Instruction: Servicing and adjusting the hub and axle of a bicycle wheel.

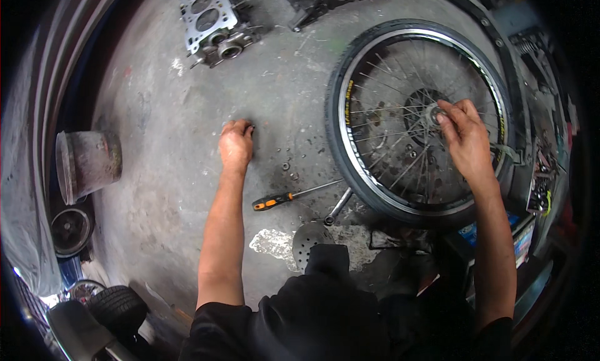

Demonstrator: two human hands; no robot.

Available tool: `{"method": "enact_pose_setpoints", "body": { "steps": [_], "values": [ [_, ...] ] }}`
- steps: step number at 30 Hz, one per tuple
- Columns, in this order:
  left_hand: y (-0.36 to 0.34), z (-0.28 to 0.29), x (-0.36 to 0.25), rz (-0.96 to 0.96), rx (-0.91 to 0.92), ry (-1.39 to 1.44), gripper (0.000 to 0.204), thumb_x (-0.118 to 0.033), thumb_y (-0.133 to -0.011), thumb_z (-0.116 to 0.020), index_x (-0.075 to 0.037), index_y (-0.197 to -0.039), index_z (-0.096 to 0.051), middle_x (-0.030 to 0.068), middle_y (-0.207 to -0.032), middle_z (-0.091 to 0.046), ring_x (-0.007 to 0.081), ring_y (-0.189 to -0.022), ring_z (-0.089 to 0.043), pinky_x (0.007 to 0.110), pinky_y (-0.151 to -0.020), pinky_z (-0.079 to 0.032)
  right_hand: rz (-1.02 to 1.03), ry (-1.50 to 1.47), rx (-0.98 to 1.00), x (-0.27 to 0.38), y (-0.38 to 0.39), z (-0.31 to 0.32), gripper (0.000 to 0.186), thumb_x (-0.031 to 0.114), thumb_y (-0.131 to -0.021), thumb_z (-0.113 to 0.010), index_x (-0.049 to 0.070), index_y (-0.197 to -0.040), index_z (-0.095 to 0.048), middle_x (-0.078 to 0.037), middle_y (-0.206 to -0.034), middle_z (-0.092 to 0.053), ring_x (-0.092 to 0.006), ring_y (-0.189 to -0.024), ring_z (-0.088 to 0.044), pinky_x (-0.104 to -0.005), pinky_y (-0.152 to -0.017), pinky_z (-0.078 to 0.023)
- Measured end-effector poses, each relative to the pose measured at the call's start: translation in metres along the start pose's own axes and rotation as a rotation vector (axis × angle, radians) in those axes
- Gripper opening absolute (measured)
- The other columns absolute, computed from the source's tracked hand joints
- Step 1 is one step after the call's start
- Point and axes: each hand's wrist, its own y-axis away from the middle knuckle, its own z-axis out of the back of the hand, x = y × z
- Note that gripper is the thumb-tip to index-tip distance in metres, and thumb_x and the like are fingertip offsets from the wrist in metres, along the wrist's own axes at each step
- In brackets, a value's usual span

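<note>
A bicycle wheel with a black tyre and silver spokes lies flat on the grey floor at the right. My right hand is over its middle, with thumb and fingers closed on the wheel hub. Out to the left, my left hand is curled above the bare concrete. Something small and dark shows at its fingertips, too little to name. Between my arms lie a screwdriver with an orange and black handle, a wrench partly by the tyre, and several small nuts.
An engine cylinder head rests at the far left, near a black metal part. A dirty bucket stands at the left edge, with a tyre nearer me. My grey clog is below the wrench. Parts crowd the right edge.
</note>
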Motion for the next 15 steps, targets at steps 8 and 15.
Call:
{"method": "enact_pose_setpoints", "body": {
  "steps": [8,15],
  "values": [
    [0.002,0.005,0.010,-0.361,0.079,-0.093,0.025,-0.008,-0.095,-0.064,-0.008,-0.117,-0.076,0.0166,-0.097,-0.066,0.0397,-0.098,-0.063,0.050,-0.084,-0.055,-0.082,-0.190,-0.041,-0.017,0.029,-0.007,0.036,0.021,-0.098,-0.077,0.004,-0.130,-0.072,-0.014,-0.102,-0.064,-0.0341,-0.093,-0.069,-0.0434,-0.082,-0.055],
    [-0.009,0.002,-0.004,-0.517,0.020,-0.198,0.009,-0.009,-0.098,-0.064,-0.003,-0.101,-0.070,0.0171,-0.100,-0.069,0.0402,-0.101,-0.065,0.051,-0.086,-0.055,0.091,-0.037,0.097,-0.039,-0.017,0.021,0.026,0.026,-0.100,-0.073,0.002,-0.111,-0.072,-0.016,-0.109,-0.065,-0.0407,-0.103,-0.068,-0.0507,-0.090,-0.056]
  ]
}}
